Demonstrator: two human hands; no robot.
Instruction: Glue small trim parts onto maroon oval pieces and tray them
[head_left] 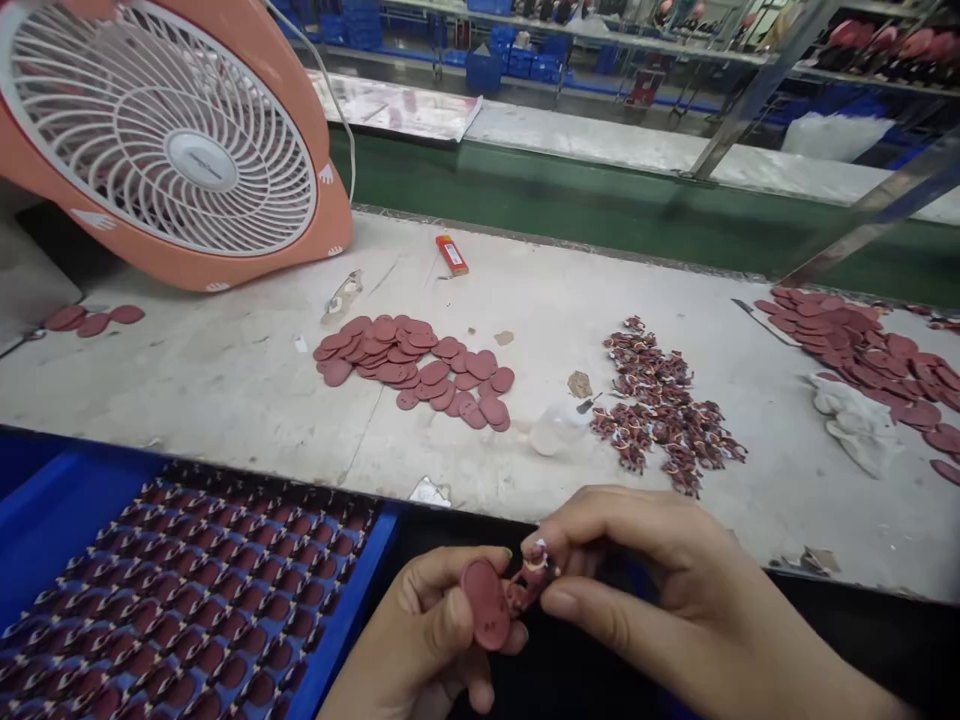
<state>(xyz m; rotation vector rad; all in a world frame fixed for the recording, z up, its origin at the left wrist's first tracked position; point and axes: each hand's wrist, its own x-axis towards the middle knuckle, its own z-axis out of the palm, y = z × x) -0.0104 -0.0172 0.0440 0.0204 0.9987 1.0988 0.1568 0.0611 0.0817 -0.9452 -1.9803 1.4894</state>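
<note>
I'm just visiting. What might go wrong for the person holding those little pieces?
1. The right hand holds a small figure in its fingertips, short of the table; a slip might drop it into the dark space below.
2. The left hand grips the oval disc near its rim, so it might twist if pushed.
3. The heaped figures look tangled; thin parts might catch when one is lifted.

The white bench top (270, 430) supports an orange fan (202, 160) at far left, a red box (451, 255) at far centre, a central disc cluster (411, 362) of dark-red ovals, a figure pile (656, 400) to its right, and further ovals (870, 345) at far right.
</note>
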